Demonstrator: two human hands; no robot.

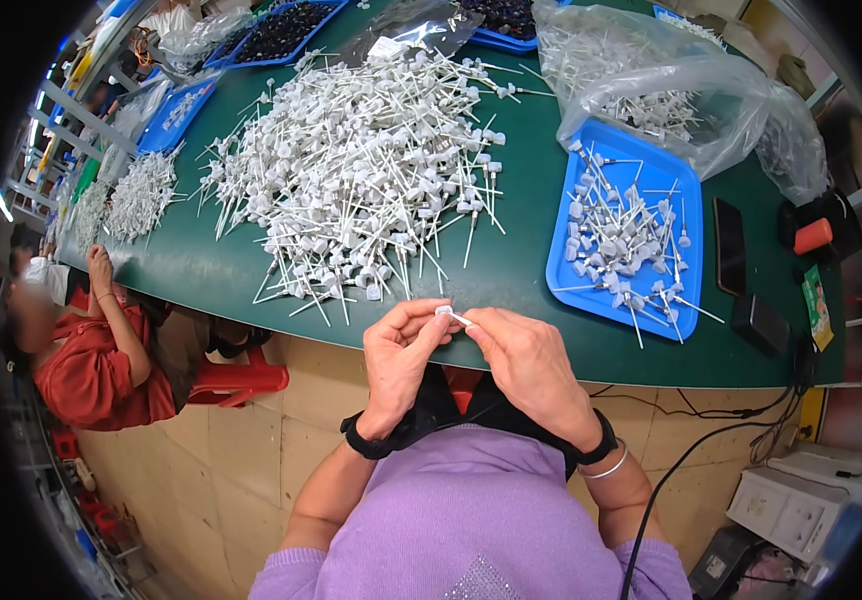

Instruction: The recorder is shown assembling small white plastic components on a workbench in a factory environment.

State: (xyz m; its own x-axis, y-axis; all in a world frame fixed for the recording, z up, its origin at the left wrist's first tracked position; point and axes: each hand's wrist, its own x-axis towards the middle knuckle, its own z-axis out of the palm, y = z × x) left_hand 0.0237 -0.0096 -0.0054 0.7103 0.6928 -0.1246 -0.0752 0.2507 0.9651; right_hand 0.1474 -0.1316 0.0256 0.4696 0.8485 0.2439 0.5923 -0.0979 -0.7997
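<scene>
My left hand [398, 352] and my right hand [531, 365] meet at the table's near edge, both closed on one small white spray pump [445, 311] with a thin tube. The left thumb and fingers pinch its white head, while the right fingertips grip the tube end. Just beyond my hands lies a large heap of similar white spray pumps [351, 170], their tubes pointing every way. To the right, a blue tray [666, 168] holds a looser batch of the same pieces, some tubes sticking out over its rim.
A clear plastic bag [721, 110] of pumps lies behind the tray. A phone [729, 245] and black box [761, 323] are at the green table's [511, 240] right. Dark-filled blue trays [286, 32] stand far back. A person in red [101, 365] sits at left.
</scene>
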